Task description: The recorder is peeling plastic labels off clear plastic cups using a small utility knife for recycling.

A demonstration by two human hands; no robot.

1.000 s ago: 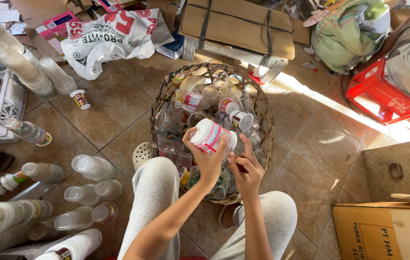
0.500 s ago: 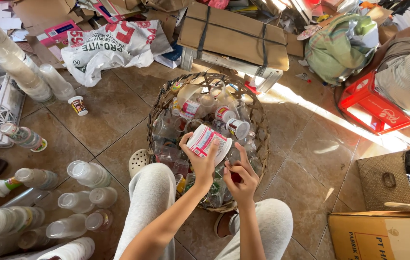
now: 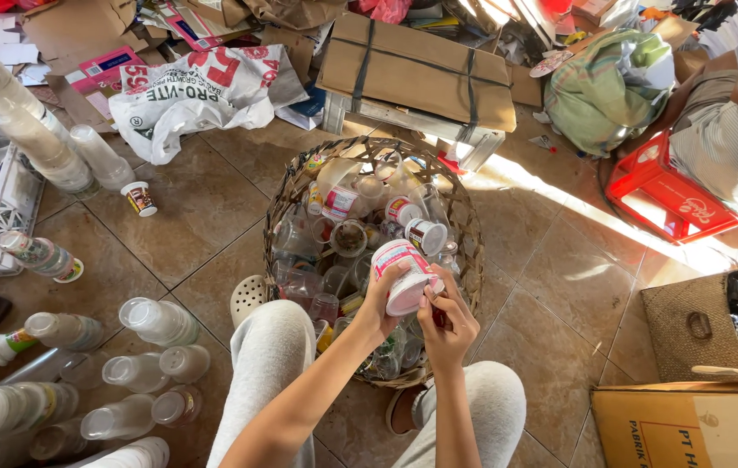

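Left hand (image 3: pixel 383 305) grips pink-white cup (image 3: pixel 403 276); right hand (image 3: pixel 447 322) seemingly touches it.

I saw a white cup (image 3: pixel 403 276) banded in pink, a brown woven basket (image 3: pixel 471 251) of clear and white cups, a red crate (image 3: pixel 665 198), a white sack (image 3: pixel 200 95) with red lettering, tan floor tiles (image 3: pixel 187 230), grey trousers (image 3: pixel 269 364).

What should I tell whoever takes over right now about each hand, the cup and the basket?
Left hand grips a white cup with a pink label, held over the woven basket. Right hand pinches at the cup's lower rim. The basket holds many mixed plastic cups. Stacks of clear cups lie on the tiled floor, person's left. Done: many cups stacked. Left: the cup in hand and the basketful.
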